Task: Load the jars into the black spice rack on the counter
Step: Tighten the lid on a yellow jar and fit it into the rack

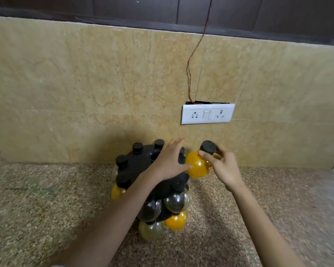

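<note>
A black round spice rack [141, 166] stands on the speckled counter [46, 209] near the wall. Several round jars with black caps hang in it: an orange one [117, 190] at its left, a dark one [149, 209], a clear one [176, 202], an orange one [175, 220] and a pale one [151, 230] lower down. My right hand [223, 166] pinches the black-capped neck of an orange jar [197, 166] at the rack's upper right edge. My left hand [171, 162] rests flat on the rack's top, thumb touching that jar.
A beige marble backsplash rises behind the rack. A white socket and switch plate [207, 113] is on the wall above my right hand, with a thin red wire [193, 60] running up from it. Dark cabinets hang overhead.
</note>
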